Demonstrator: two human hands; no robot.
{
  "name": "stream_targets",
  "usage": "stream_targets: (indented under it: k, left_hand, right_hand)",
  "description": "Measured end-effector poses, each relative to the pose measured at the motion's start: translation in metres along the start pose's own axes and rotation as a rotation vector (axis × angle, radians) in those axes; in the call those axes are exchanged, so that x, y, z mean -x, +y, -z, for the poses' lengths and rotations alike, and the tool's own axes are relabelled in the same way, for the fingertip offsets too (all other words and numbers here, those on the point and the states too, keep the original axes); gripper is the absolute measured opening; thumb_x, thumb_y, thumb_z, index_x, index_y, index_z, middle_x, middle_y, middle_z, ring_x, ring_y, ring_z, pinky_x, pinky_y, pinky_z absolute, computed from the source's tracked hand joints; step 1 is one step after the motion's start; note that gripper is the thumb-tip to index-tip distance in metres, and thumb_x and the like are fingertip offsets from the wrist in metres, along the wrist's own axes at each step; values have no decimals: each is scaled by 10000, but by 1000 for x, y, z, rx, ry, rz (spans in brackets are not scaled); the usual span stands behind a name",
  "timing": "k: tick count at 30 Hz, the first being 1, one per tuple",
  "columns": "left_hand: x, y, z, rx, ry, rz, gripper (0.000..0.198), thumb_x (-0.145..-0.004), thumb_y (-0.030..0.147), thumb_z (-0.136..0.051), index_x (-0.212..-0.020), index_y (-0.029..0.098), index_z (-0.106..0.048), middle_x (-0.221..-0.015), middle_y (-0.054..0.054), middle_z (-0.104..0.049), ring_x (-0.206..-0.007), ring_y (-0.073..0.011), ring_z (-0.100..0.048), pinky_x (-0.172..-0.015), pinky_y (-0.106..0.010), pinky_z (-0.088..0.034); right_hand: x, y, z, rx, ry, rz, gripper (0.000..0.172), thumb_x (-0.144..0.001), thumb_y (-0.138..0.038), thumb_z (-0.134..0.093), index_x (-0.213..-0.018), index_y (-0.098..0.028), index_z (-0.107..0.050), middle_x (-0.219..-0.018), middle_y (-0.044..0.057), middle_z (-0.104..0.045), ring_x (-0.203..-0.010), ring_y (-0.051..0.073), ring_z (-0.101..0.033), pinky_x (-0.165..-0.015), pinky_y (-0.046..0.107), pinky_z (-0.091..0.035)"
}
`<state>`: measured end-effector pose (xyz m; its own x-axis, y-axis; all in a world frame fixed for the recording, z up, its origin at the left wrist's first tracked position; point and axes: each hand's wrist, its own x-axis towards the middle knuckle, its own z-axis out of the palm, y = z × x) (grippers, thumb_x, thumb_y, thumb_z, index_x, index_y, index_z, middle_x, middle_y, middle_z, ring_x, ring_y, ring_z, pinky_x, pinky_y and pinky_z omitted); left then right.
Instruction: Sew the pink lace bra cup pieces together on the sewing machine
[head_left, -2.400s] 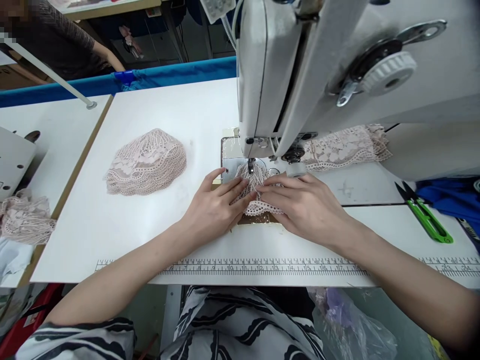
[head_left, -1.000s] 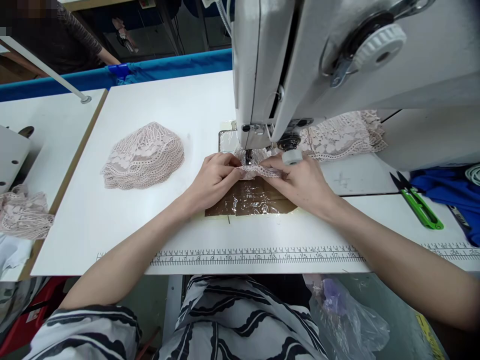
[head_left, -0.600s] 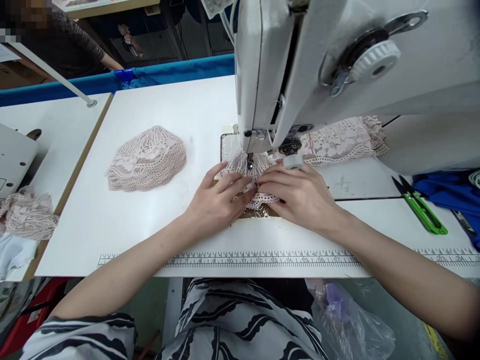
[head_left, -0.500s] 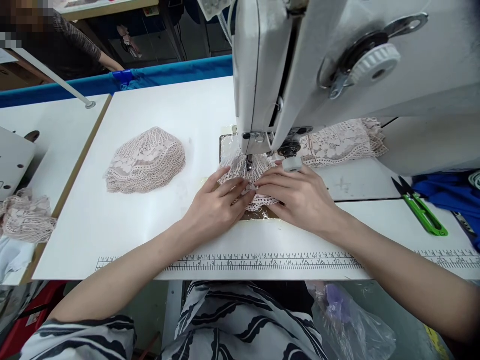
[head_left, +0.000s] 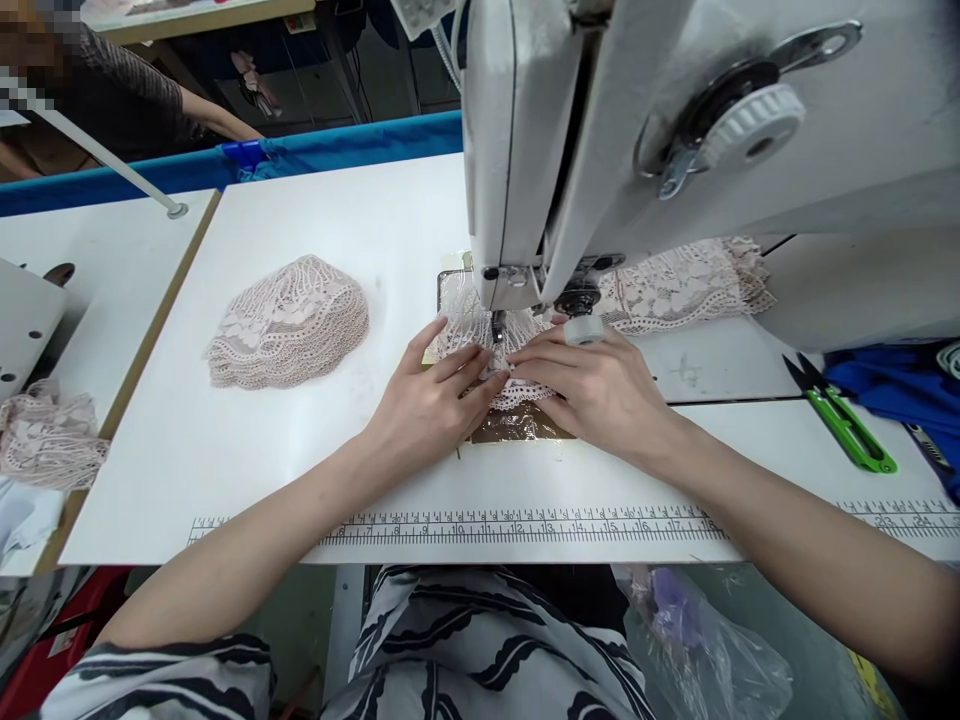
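Observation:
A white sewing machine stands over the white table. Under its needle lies a small piece of pale pink lace. My left hand lies flat on the lace's left side, fingers stretched toward the needle. My right hand presses flat on the right side, fingertips nearly meeting those of the left. A white ring-like thing sits on a right finger. Brown taped patch shows below the lace.
A stack of pink lace pieces lies on the table at left; more lace sits behind the machine at right. Green thread snips lie at right by blue fabric. A ruler strip runs along the front edge. Another person sits far left.
One second ago both hands pinched the folded lace at the needle; now they lie flat on the spread lace, which has moved a little farther back under the foot.

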<state>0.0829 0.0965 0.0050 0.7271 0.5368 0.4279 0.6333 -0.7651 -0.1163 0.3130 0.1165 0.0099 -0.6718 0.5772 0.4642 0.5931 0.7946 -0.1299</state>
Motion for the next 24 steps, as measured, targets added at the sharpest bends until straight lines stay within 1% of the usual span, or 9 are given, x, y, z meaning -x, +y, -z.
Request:
stream_targets:
  k: [4, 8, 14, 17, 20, 24]
  left_hand:
    - [-4, -5, -3, 18, -25, 35, 272, -1013, 198, -490, -1161, 238, -714, -1209, -64, -733, -1143, -225, -695, -1182, -633, -370]
    - [-7, -9, -4, 101, -41, 78, 286, -1016, 208, -488, -1189, 251, -711, -1219, -70, -726, -1172, -252, -683, -1200, -686, -303]
    - [-12, -15, -9, 102, -34, 114, 287, -1027, 224, -477, -1193, 283, -704, -1216, -50, -730, -1198, -233, -670, -1208, -696, -280]
    - [-13, -16, -11, 132, -38, 149, 285, -1026, 233, -486, -1203, 288, -702, -1230, -49, -723, -1209, -246, -663, -1215, -709, -246]
    - [-11, -12, -8, 117, -42, 145, 278, -1025, 275, -511, -1236, 257, -691, -1248, -73, -714, -1217, -268, -656, -1215, -716, -235]
    - [-4, -2, 0, 73, -48, 90, 281, -1026, 282, -517, -1245, 222, -683, -1218, -84, -727, -1193, -265, -669, -1207, -690, -284]
  right_hand:
    - [-2, 3, -2, 16, -26, -38, 300, -833, -40, -556, -1002, -190, -753, -1086, 39, -768, -974, 257, -685, -1007, 436, -453]
    - [-5, 5, -3, 26, -60, -86, 345, -828, -20, -572, -1026, -234, -755, -1074, 10, -770, -1014, 258, -680, -1029, 445, -436]
    - [-8, 11, -7, 65, -51, -99, 307, -842, -37, -620, -1041, -225, -757, -1123, 27, -758, -1066, 276, -662, -999, 450, -455]
    - [-9, 12, -9, 94, -49, -103, 275, -853, -56, -634, -1040, -216, -758, -1123, 37, -757, -1069, 275, -661, -986, 448, -461]
    - [-7, 9, -9, 126, -17, -73, 219, -894, -113, -619, -1045, -188, -758, -1125, 55, -756, -1060, 278, -660, -1008, 457, -446]
    - [-1, 2, -6, 107, 32, 25, 239, -990, -179, -540, -1106, -200, -748, -1123, 25, -760, -981, 235, -676, -1037, 465, -431]
